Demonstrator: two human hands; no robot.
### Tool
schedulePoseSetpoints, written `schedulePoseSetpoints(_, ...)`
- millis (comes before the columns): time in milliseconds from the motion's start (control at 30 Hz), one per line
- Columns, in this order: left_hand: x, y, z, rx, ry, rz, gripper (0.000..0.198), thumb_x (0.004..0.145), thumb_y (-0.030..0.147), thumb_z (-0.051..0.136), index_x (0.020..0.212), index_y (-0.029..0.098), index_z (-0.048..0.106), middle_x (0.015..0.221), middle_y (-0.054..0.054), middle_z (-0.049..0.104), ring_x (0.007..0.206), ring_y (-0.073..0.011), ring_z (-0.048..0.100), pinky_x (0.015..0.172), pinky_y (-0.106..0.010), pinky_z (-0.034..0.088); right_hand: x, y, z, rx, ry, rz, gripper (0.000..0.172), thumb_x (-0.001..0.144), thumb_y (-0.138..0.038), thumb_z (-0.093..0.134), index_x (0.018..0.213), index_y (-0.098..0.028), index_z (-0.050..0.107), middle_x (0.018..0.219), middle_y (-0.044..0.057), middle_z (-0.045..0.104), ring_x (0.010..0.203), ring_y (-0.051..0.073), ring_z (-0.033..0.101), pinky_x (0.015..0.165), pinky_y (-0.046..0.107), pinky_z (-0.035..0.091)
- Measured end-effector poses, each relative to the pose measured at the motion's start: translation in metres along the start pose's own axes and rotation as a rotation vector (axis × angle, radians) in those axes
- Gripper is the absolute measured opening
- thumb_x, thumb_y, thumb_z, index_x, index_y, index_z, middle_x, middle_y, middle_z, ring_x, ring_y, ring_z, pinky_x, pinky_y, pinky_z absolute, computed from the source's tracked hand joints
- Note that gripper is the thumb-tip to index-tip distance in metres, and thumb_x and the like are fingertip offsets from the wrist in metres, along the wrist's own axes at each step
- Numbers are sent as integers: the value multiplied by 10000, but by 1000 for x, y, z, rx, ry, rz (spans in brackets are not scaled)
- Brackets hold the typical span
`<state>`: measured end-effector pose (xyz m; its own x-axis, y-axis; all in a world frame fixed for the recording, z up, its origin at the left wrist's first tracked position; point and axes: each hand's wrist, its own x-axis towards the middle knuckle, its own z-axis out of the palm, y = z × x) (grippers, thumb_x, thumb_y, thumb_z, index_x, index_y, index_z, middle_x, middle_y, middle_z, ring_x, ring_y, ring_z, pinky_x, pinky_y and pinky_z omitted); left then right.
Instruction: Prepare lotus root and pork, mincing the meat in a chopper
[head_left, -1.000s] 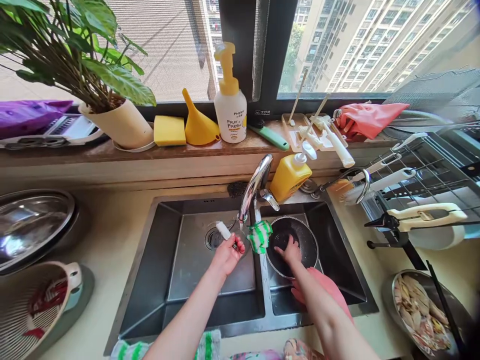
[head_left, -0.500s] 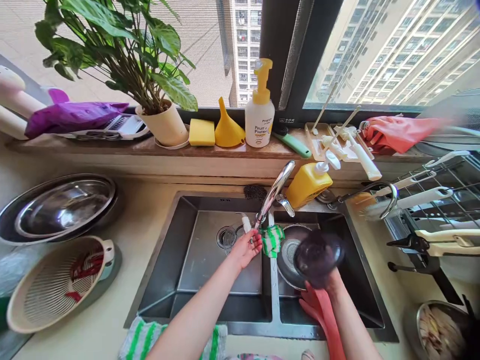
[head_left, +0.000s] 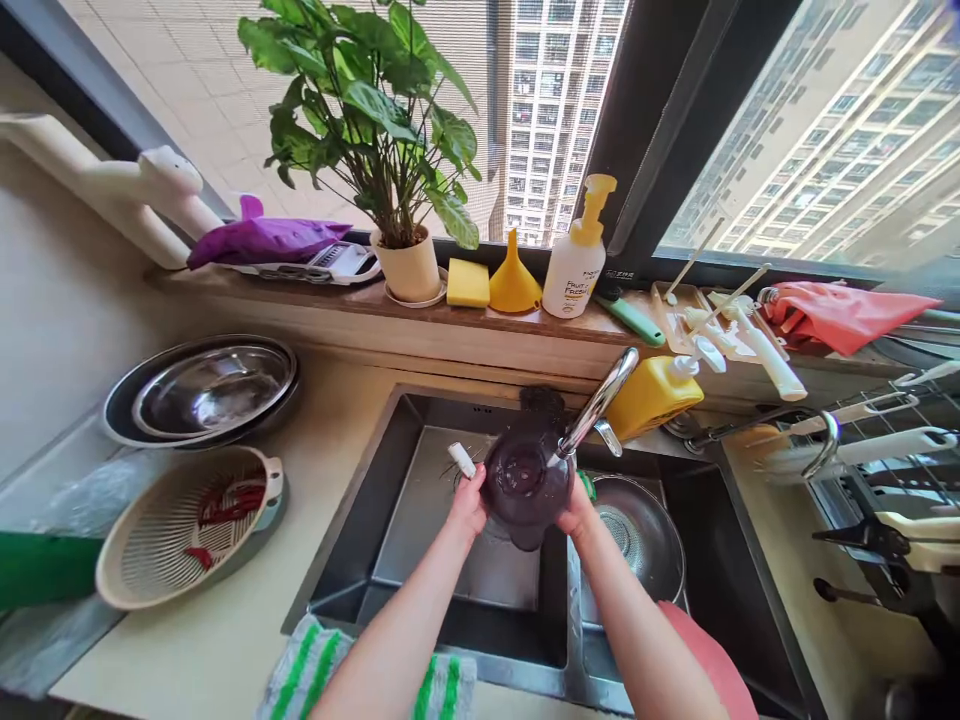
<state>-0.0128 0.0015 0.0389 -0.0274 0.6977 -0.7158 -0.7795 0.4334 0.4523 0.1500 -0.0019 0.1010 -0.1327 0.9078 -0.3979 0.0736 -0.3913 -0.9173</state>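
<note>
A dark round bowl (head_left: pixel 523 482) is held under the chrome tap (head_left: pixel 598 402) above the left basin of the steel sink (head_left: pixel 409 545). My left hand (head_left: pixel 468 500) grips the bowl's left side and also holds a small white-handled tool (head_left: pixel 462 460). On the bowl's right side, my right hand (head_left: pixel 578 509) is closed on its rim. A metal strainer bowl (head_left: pixel 637 530) lies in the right basin.
Steel bowls (head_left: pixel 202 385) and a cream colander (head_left: pixel 187 520) sit on the left counter. The sill holds a potted plant (head_left: pixel 401 265), yellow sponge (head_left: pixel 467 283), funnel (head_left: pixel 514 285) and soap bottle (head_left: pixel 576 265). A yellow detergent bottle (head_left: pixel 649 395) stands behind the tap; a rack (head_left: pixel 885 440) is right.
My right hand lifted the dark bowl out of the right basin and carried it left under the tap, where my left hand has joined it. The view swung to the left.
</note>
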Motion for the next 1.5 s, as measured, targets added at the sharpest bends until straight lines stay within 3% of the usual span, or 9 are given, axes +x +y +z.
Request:
schedulePoseSetpoints(167,14,-32,27,-25,-69,-77,296,642,252,794,806,171,562,700,-6,678,662,-157,641,736,-303,508,-42,-5,-25,233,93,-48,587,802,-616,505,1206,-194,563,1061,88,677,963,232,626,856,373,485)
schedulePoseSetpoints(367,18,-21,15,35,-118,-206,290,634,297,792,769,138,591,622,-14,633,590,-169,615,654,-311,489,-33,-22,-75,-567,592,-435,478,840,-517,493,1151,-162,566,1156,142,609,1078,266,545,966,462,407)
schedulePoseSetpoints(600,-12,25,-32,-93,-142,-390,168,882,139,450,783,107,581,657,-16,565,447,-54,443,417,-162,359,19,12,-76,-1195,735,-451,683,869,-401,415,1392,11,262,1459,277,249,1383,364,143,1073,561,235)
schedulePoseSetpoints(800,-45,37,-65,-227,-130,-555,191,857,62,388,852,117,570,674,-18,497,423,-49,407,340,-136,348,-16,25,-35,-1279,612,-356,693,876,-373,437,1441,-50,199,1502,239,198,1401,367,96,1077,632,105)
schedulePoseSetpoints(900,-59,39,-82,-305,-115,-554,191,860,62,371,887,119,551,781,-59,540,451,-46,443,350,-133,377,-38,60,26,-1257,27,-267,606,817,-192,509,1400,-139,352,1460,152,361,1396,278,198,1135,501,103)
schedulePoseSetpoints(967,-68,40,-95,-375,-100,-540,200,874,76,348,915,121,539,858,-89,560,485,-47,473,369,-130,398,-40,89,65,-1201,-146,-56,618,702,-164,648,1297,-122,487,1316,174,528,1307,302,374,1126,470,159)
schedulePoseSetpoints(1100,-80,43,-116,-366,-45,-526,192,871,97,372,959,134,539,835,-82,570,474,-44,467,367,-126,374,-15,118,102,-1103,-84,91,319,759,-109,575,1076,-106,616,1046,189,664,1038,282,595,996,457,344)
schedulePoseSetpoints(1267,-90,51,-128,-349,-147,-483,290,854,98,385,1105,156,518,897,-96,581,502,-40,469,410,-133,370,20,94,80,-832,34,109,134,851,-220,511,869,-136,614,913,123,680,910,222,622,816,351,441)
schedulePoseSetpoints(1500,-118,91,-126,-383,-299,-388,391,848,109,390,1228,156,468,963,-115,557,540,-57,456,455,-161,402,-13,52,53,-269,168,99,558,885,-633,148,751,-203,478,609,9,611,551,149,608,533,259,470)
